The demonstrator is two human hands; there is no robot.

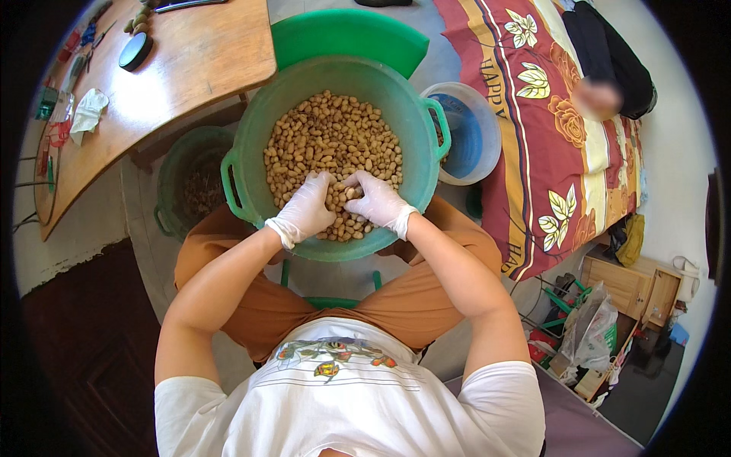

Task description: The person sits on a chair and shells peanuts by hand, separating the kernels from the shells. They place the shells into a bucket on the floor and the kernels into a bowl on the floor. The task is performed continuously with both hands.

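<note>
A large green plastic tub (337, 68) with two side handles sits between my knees. Unshelled peanuts (337, 131) cover its bottom in a thick heap. Both of my hands wear thin whitish disposable gloves and reach into the near part of the heap. My left hand (306, 207) touches the peanuts, thumb and fingers curved towards the middle; whether it grips any is unclear. Facing it, my right hand (378, 201) has a few peanuts between its thumb and fingers. The fingertips of both hands are partly hidden among the shells.
Left stands a wooden table (200, 51) with a round black-lidded container (136, 51) and crumpled tissue (89, 111). Beneath it, a smaller green tub (165, 171) holds brownish debris. Right are a white bucket (488, 143) and a bed with patterned cover (514, 171); another person's dark-clothed leg (614, 57) rests there.
</note>
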